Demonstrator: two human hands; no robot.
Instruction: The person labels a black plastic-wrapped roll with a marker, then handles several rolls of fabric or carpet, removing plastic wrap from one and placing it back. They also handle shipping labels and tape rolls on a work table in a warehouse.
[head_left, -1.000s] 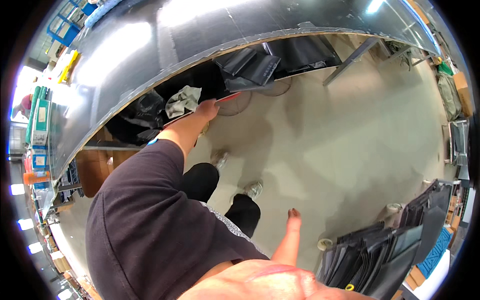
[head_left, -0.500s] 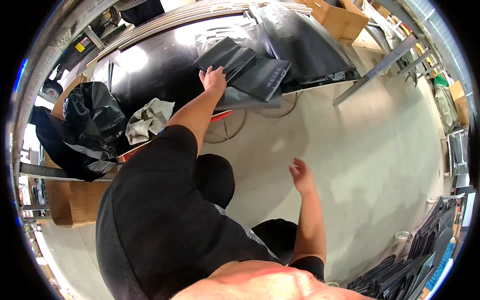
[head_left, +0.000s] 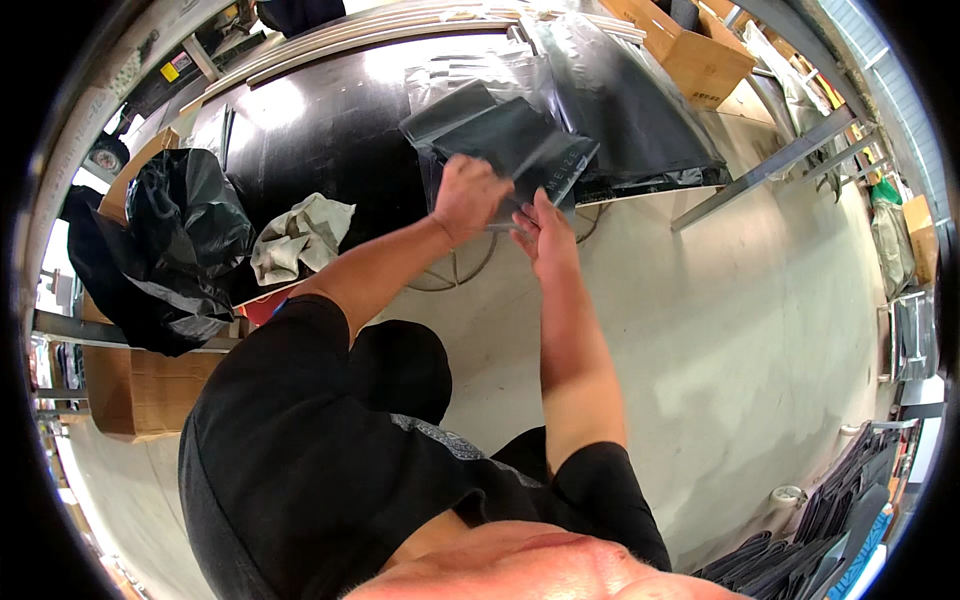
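A dark grey plastic bag (head_left: 515, 140) with pale lettering lies tilted at the near edge of the black table, over another folded dark bag (head_left: 445, 112). My left hand (head_left: 468, 198) is curled at the lettered bag's near edge and appears closed on it, though motion smears its fingers. My right hand (head_left: 543, 232) is at the bag's near right side, thumb raised and fingers apart. Whether its fingertips touch the plastic is hard to make out.
Left on the black table (head_left: 330, 130) are a crumpled pale cloth (head_left: 303, 238) and a large crumpled black bag (head_left: 190, 225). A stack of dark plastic sheets (head_left: 635, 110) is at the right, before a cardboard box (head_left: 690, 55). A grey metal leg (head_left: 765, 165) slants beyond the table's right end.
My right hand has come up from over the floor to the bag. My left hand has moved nearer and right. The lettered bag has shifted over the folded one.
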